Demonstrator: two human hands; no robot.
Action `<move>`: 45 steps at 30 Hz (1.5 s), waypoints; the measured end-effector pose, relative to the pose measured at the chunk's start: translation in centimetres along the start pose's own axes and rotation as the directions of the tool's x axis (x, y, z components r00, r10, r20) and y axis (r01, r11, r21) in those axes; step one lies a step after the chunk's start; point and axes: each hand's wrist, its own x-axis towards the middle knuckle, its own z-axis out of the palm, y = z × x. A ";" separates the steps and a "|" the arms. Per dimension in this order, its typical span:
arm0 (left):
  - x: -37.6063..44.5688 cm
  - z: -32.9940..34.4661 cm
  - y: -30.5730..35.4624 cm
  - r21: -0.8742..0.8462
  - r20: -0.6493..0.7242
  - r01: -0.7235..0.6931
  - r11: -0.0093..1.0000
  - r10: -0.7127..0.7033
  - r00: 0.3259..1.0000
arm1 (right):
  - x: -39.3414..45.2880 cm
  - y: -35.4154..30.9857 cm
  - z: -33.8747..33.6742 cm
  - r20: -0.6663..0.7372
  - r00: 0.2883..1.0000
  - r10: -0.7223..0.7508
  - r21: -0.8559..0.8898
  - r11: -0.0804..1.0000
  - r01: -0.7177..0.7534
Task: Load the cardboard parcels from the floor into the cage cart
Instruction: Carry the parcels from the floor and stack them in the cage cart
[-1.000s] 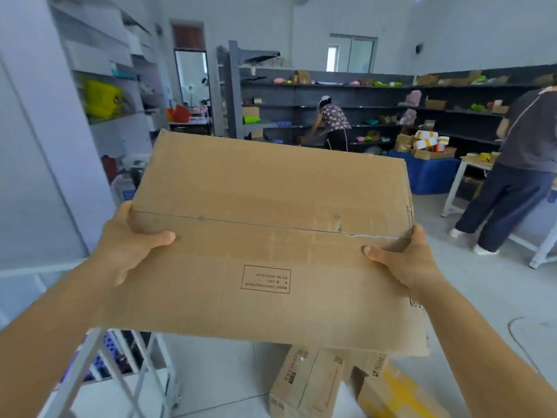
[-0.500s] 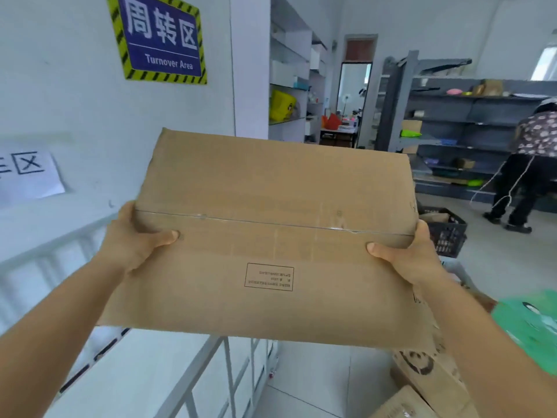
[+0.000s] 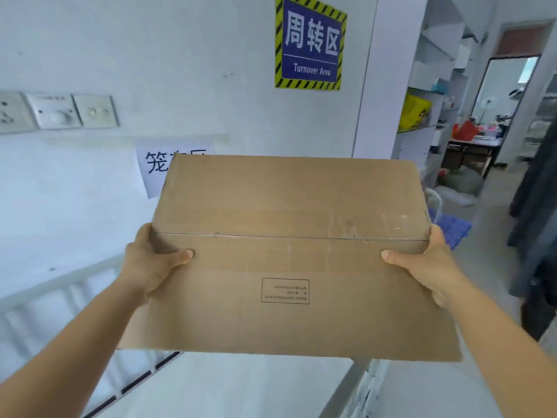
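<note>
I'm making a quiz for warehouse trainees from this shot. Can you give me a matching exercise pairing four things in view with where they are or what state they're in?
Things:
1. cardboard parcel
2. Turnover Area sign
3. yellow bin
4. switch panel

Places or states:
A. on a shelf at the right
B. held at both ends by left hand and right hand
C. on the wall, far left
D. high on the wall, striped border

Pairs: 1-B, 2-D, 3-A, 4-C

Hidden and cut-off parts

The paper notice [image 3: 156, 170] is half covered by the cardboard parcel [image 3: 286, 251]; the cage cart [image 3: 60, 297] is blurred and cropped at left.
</note>
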 end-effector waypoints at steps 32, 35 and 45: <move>2.4 2.3 -19.4 0.070 -0.486 0.667 0.742 -0.559 0.672 | 20.4 9.2 32.0 0.685 0.668 0.290 -0.390 0.921 0.000; 3.5 5.3 -20.8 0.070 -0.493 0.715 0.696 -0.599 0.632 | 23.2 11.2 33.2 0.699 0.625 0.348 -0.441 0.898 -0.007; 9.0 12.5 -26.9 0.028 -0.466 0.855 0.517 -0.750 0.469 | 30.5 18.0 38.6 0.684 0.565 0.462 -0.597 0.799 0.068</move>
